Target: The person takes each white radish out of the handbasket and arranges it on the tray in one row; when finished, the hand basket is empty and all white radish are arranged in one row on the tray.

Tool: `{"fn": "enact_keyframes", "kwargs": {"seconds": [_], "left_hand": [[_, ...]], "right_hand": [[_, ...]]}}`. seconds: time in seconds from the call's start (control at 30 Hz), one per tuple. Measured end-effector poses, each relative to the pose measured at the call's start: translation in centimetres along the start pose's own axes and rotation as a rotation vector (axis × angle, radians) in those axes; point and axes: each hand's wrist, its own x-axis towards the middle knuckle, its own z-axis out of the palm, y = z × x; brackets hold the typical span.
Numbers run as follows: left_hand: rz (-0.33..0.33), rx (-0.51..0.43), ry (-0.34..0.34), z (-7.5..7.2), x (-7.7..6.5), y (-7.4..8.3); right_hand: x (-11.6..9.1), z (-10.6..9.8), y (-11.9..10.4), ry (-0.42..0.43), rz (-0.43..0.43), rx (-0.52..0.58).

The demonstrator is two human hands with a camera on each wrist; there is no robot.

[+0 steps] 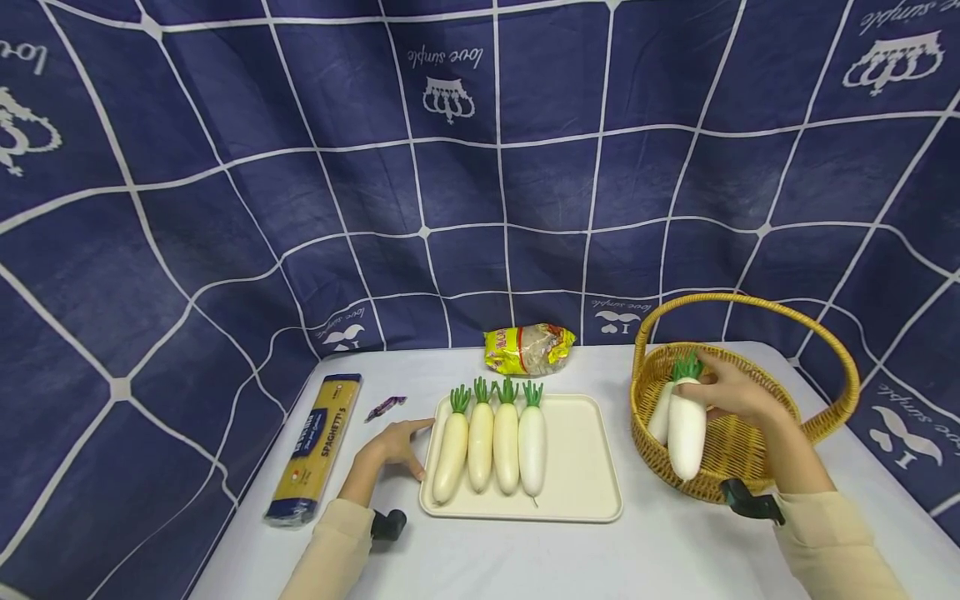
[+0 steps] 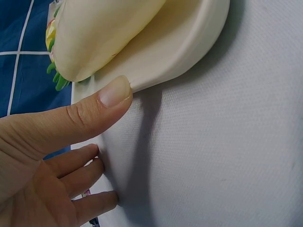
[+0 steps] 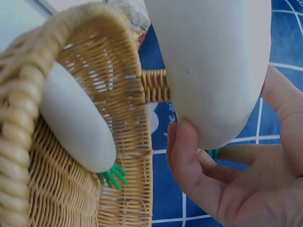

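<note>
My right hand [image 1: 731, 390] grips a white radish [image 1: 687, 433] near its green top, above the wicker basket [image 1: 757, 487]. In the right wrist view, thumb and fingers clasp the thick end of this radish [image 3: 218, 66]. Another white radish [image 3: 78, 118] lies inside the basket. My left hand [image 1: 393, 446] is at the left edge of the cream tray [image 1: 577, 458], its thumb at the rim and its other fingers loosely spread. Several radishes [image 1: 480, 450] lie side by side on the tray, green tops toward the back; the rightmost is whiter than the others.
A spaghetti packet [image 1: 315, 450] lies at the left of the white table, with a small purple wrapper [image 1: 386, 407] beside it. Behind the tray is a yellow and clear bag [image 1: 528, 349]. The basket's tall handle [image 1: 750, 298] arches up, and a blue curtain [image 1: 540, 183] hangs behind.
</note>
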Motion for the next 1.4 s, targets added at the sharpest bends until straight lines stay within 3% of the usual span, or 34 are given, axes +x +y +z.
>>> {"fn": "enact_keyframes", "kwargs": {"seconds": [0.8, 1.4], "left_hand": [[0.003, -0.007, 0.006, 0.2, 0.2, -0.2], [0.0, -0.004, 0.008, 0.3, 0.1, -0.2]], "right_hand": [[-0.4, 4.2, -1.7, -0.072, -0.108, 0.038], [1.4, 7.8, -3.0, -0.091, -0.153, 0.06]]}}
